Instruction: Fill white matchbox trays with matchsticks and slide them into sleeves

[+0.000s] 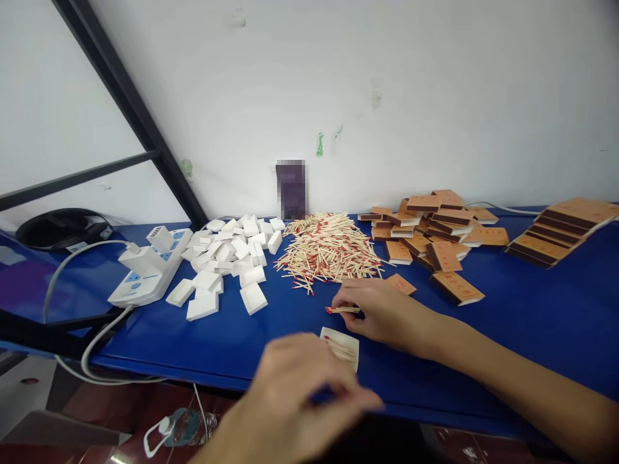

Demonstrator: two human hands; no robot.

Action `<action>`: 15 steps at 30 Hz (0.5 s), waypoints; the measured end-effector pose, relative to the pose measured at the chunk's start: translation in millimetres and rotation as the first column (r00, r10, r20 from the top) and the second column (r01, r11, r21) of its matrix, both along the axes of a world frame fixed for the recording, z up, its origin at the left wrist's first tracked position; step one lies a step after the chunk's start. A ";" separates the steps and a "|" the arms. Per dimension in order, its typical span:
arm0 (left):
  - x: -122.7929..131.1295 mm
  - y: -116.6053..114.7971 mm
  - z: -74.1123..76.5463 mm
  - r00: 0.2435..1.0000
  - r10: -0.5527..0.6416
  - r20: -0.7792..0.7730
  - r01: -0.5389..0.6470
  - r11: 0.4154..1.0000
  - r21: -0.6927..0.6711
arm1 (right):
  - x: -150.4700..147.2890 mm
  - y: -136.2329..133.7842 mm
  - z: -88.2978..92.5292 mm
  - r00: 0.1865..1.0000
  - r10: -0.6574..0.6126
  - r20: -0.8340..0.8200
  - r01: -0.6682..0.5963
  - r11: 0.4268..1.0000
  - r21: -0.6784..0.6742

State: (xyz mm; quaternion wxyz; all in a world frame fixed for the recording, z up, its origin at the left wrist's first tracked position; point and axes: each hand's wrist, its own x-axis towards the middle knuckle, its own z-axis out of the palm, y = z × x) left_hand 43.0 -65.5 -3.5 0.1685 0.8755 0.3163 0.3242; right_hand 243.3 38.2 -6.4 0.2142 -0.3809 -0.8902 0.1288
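My right hand [387, 312] is closed in a pinch on a few matches [345, 310], their red heads pointing left. Below it, near the table's front edge, a white matchbox tray [354, 346] holds several matches. My left hand [307, 393] is in front of that tray and covers part of it. Its thumb and forefinger curl together, slightly blurred; whatever may be between them is hidden. Behind my hands lies a big heap of loose red-headed matches [331, 248].
White matchbox trays [232, 248] lie piled left of the heap. Orange-brown matchbox sleeves [442, 222] are stacked to the right, with another row [563, 232] at far right. A power strip [152, 267] with cables lies left. A dark box [293, 190] stands against the wall.
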 end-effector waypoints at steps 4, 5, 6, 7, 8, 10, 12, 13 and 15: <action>-22.5 39.0 8.8 0.984 0.173 0.032 -0.173 0.985 -0.005 | -1.8 1.2 -3.3 0.999 0.035 -0.021 -0.034 0.999 0.025; -26.6 43.6 9.8 0.987 0.162 -0.015 -0.162 0.986 -0.026 | -2.1 1.4 -3.6 0.999 0.035 -0.031 -0.034 0.999 0.028; -29.2 46.4 10.4 0.988 0.145 -0.053 -0.148 0.988 -0.053 | -2.3 1.6 -3.6 0.999 0.033 -0.040 -0.031 0.999 0.031; -30.3 47.9 10.6 0.989 0.120 -0.083 -0.127 0.988 -0.093 | -2.2 1.7 -3.2 0.999 0.027 -0.047 -0.026 0.999 0.030; -30.2 48.5 10.4 0.990 0.100 -0.103 -0.113 0.985 -0.134 | -1.9 1.6 -2.3 0.999 0.019 -0.050 -0.018 0.999 0.027; -27.7 48.8 9.0 0.989 0.073 -0.131 -0.097 0.978 -0.185 | -0.6 0.8 1.0 0.999 0.002 -0.055 -0.001 1.000 0.025; -25.0 49.1 7.0 0.984 0.074 -0.164 -0.106 0.975 -0.196 | 1.1 -1.4 6.6 0.997 -0.011 -0.070 0.013 0.999 0.033; -24.2 49.3 6.0 0.980 0.078 -0.182 -0.113 0.975 -0.192 | 1.8 -3.2 9.9 0.996 -0.012 -0.088 0.016 0.999 0.037; -23.5 49.8 4.2 0.974 0.100 -0.203 -0.137 0.974 -0.181 | 2.4 -8.2 16.8 0.992 0.001 -0.123 0.002 1.000 0.022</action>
